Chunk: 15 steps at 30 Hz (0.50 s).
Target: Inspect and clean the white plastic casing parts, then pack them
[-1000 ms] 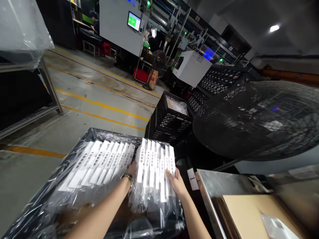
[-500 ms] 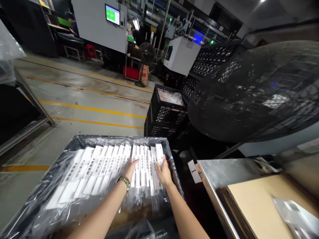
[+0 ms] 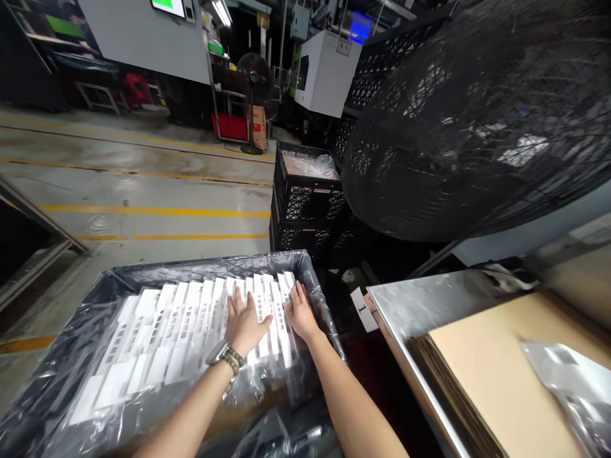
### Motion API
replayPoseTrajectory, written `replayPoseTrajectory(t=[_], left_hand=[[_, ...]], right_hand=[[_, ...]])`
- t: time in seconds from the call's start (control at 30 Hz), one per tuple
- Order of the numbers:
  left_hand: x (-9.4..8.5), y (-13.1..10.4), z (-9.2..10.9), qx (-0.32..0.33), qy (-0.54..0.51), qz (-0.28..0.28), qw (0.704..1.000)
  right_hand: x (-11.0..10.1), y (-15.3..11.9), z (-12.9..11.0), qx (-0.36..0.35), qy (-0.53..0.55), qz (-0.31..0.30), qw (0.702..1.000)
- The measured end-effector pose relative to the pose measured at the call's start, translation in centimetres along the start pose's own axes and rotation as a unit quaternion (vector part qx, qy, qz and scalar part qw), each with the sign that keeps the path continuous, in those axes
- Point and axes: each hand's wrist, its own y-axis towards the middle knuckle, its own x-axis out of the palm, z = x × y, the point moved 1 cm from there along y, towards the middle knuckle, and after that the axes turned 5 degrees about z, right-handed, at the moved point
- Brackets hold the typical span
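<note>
A row of white slotted plastic panels (image 3: pixel 161 321) stands on edge in a dark crate (image 3: pixel 200 261) lined with clear plastic film. My left hand (image 3: pixel 245 324) lies spread over the tops of the panels right of the row's middle, fingers apart. A watch (image 3: pixel 218 352) and a beaded bracelet (image 3: pixel 233 360) are on that wrist. At the right end of the row, my right hand (image 3: pixel 301 315) rests against the last panels with its fingers stretched out, between them and the crate's right wall. Its fingertips are partly hidden.
To the right, brown cardboard sheets (image 3: pixel 482 362) and a clear plastic bag (image 3: pixel 568 375) lie on a metal-topped table (image 3: pixel 424 296). A large black fan (image 3: pixel 468 140) stands behind it. Stacked black crates (image 3: pixel 310 197) are ahead. A person (image 3: pixel 81 28) sits far left.
My left hand has spread its fingers across the panel tops. My right hand has straightened against the row's end, and the right-hand panels sit closer together. The view has shifted right.
</note>
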Motion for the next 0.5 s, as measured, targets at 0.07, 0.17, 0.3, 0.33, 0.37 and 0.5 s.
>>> replayPoseTrajectory(t=[0.07, 0.17, 0.3, 0.33, 0.37, 0.5], left_hand=[[0.4, -1.3, 0.8, 0.091, 0.051, -0.031, 0.994], [2.0, -3.0, 0.8, 0.185, 0.109, -0.126, 0.969], [3.4, -3.2, -0.5, 0.222, 0.162, -0.154, 0.949], [3.5, -2.9, -0.8, 0.226, 0.171, -0.147, 0.948], [3.4, -2.6, -1.1, 0.228, 0.178, -0.139, 0.947], [3.4, -1.7, -1.8, 0.22, 0.2, -0.122, 0.947]], right_hand=[[-1.0, -1.0, -1.2, -0.007, -0.045, -0.033, 0.998], [-2.6, -3.8, -2.0, 0.028, -0.124, -0.127, 0.984], [-3.1, -7.2, -1.7, 0.069, -0.205, -0.327, 0.92], [-2.9, -7.7, -1.7, 0.066, -0.215, -0.359, 0.906], [-2.6, -7.9, -1.7, 0.059, -0.225, -0.375, 0.898], [-1.4, -7.8, -1.9, 0.026, -0.247, -0.336, 0.908]])
